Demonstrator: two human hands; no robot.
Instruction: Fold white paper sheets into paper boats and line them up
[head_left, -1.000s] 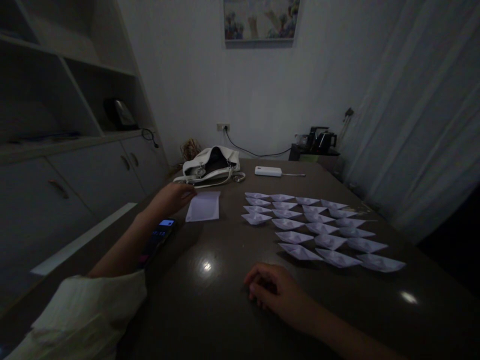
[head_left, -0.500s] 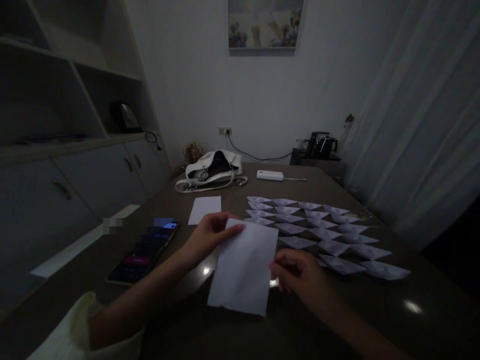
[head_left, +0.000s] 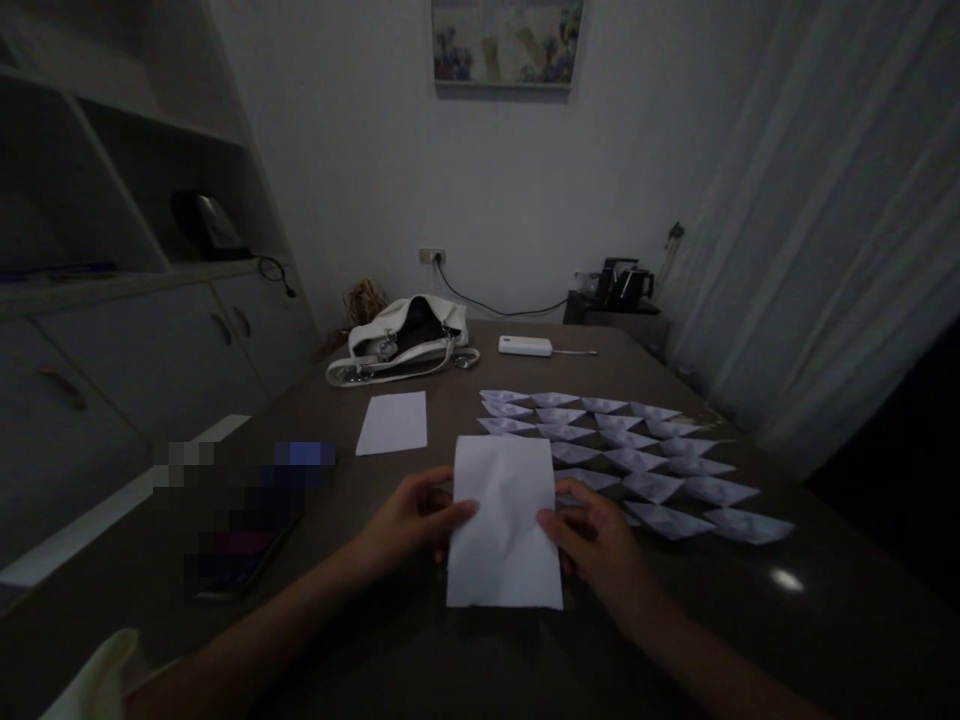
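Note:
A white sheet of paper (head_left: 505, 520) is held upright-tilted over the dark table (head_left: 420, 640) in front of me. My left hand (head_left: 409, 520) pinches its left edge and my right hand (head_left: 596, 540) pinches its right edge. Behind the sheet, several folded white paper boats (head_left: 637, 450) lie in rows on the table's right half. A small stack of blank paper (head_left: 392, 422) lies flat further back to the left.
A phone (head_left: 240, 545) lies at the table's left edge. At the far end sit a white handbag (head_left: 401, 340) and a white power bank (head_left: 525, 345) with a cable. Cabinets and shelves stand left, a curtain hangs right.
My left hand took a sheet from the stack and brought it toward me. My right hand rose from the table and took its right edge. The sheet now stands squarer between both hands.

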